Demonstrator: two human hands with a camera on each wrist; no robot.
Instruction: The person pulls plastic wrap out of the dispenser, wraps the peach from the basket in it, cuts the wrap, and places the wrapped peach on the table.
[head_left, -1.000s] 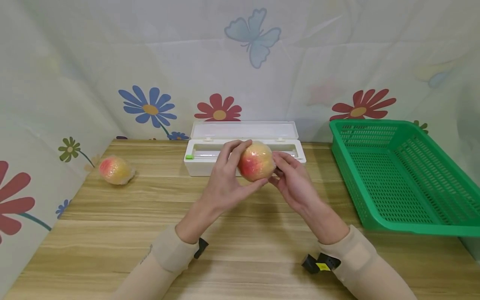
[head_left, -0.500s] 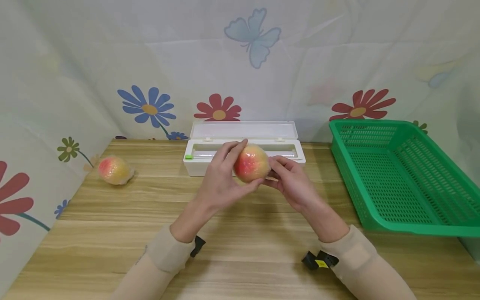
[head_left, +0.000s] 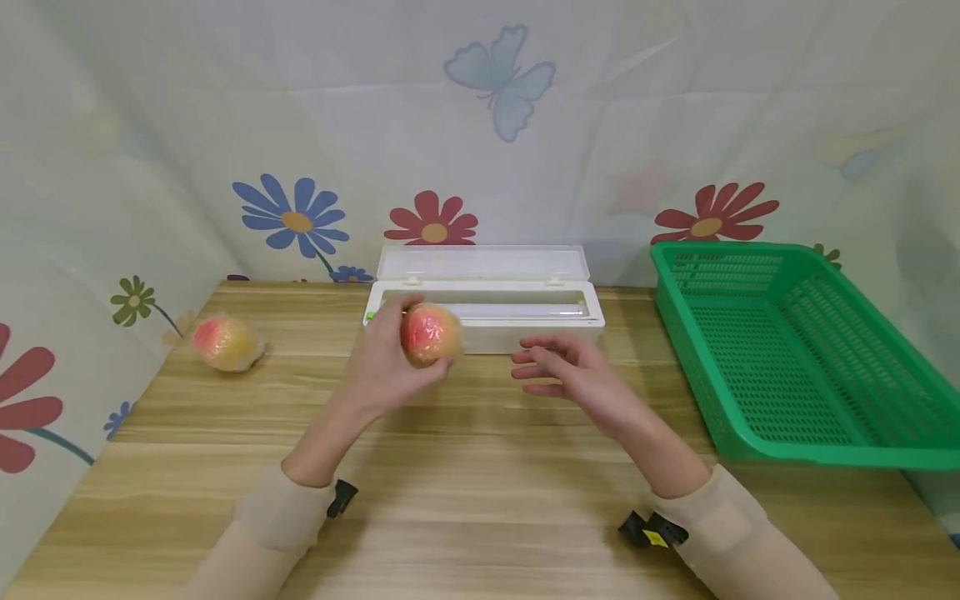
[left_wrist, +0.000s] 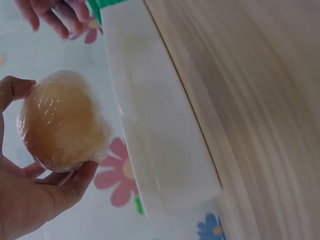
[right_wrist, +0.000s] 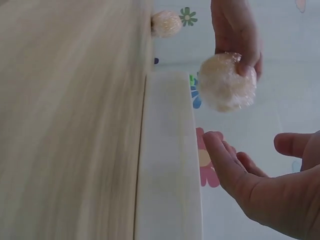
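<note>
My left hand (head_left: 380, 360) grips a pink and yellow peach (head_left: 432, 335) wrapped in clear film and holds it up off the table. In the left wrist view the film shines tightly over the peach (left_wrist: 65, 122), with fingers and thumb round its sides. Gathered, wrinkled film covers the side of the peach (right_wrist: 227, 82) seen in the right wrist view. To the right, my right hand (head_left: 581, 377) is apart from the peach, its fingers loosely spread and holding nothing. Behind both hands stands a white cling film box (head_left: 483, 333), its lid raised and a film roll inside.
A second wrapped peach (head_left: 227, 342) lies at the table's left side. On the right stands a green plastic basket (head_left: 693, 367) with slotted walls. A flower-printed cloth (head_left: 337, 100) hangs behind the wooden table (head_left: 465, 500).
My left hand has moved left, carrying the peach with it. The right hand has let go of the peach's right side, and its fingers have spread.
</note>
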